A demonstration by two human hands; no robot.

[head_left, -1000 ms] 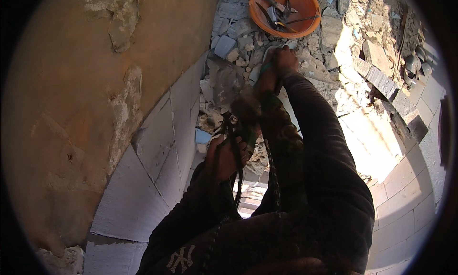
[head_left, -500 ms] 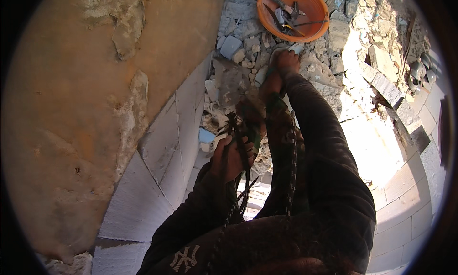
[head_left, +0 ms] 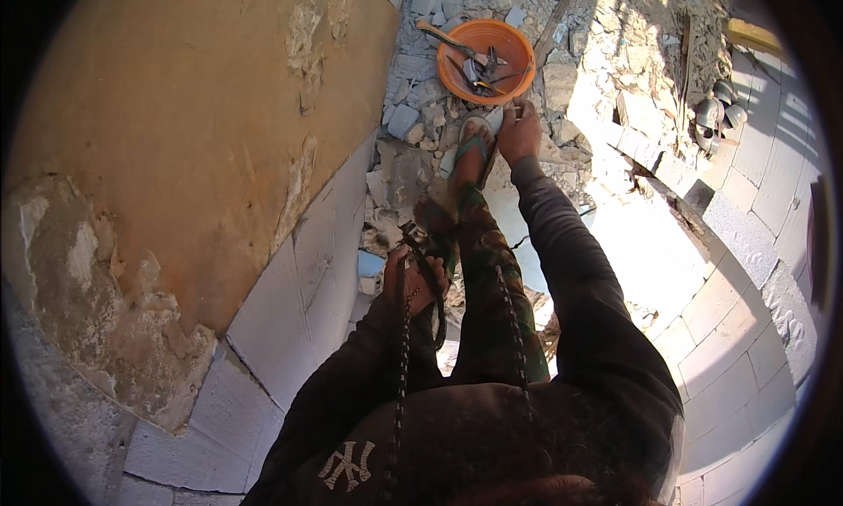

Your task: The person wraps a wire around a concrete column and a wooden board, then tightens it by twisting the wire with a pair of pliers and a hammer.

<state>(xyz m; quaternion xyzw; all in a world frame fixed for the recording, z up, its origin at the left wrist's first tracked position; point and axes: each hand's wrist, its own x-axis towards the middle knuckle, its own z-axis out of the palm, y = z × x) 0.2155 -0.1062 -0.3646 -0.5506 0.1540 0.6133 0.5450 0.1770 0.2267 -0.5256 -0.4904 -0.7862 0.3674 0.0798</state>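
Note:
My right hand [head_left: 520,133] reaches down to the rubble floor. It rests beside the toe of my sandalled foot [head_left: 472,148], just below the rim of an orange bowl [head_left: 518,71]. Its fingers curl downward, and I cannot see whether they hold anything. The bowl holds several dark metal hand tools [head_left: 481,67]. My left hand [head_left: 413,282] stays near my bent knee, closed around a dark curved strap [head_left: 436,317] that hangs below it. Two braided hood cords [head_left: 403,365] dangle in front of my chest.
A tan plastered wall [head_left: 193,128] with broken patches fills the left, with white blocks [head_left: 290,304] along its base. Broken stone and rubble [head_left: 413,111] cover the floor around the bowl. Pale paving blocks [head_left: 746,304] curve along the right, in bright sunlight.
The view has tipped so the orange bowl sits lower and fully in the picture. My right hand stays down by the sandal and my left hand stays at the knee.

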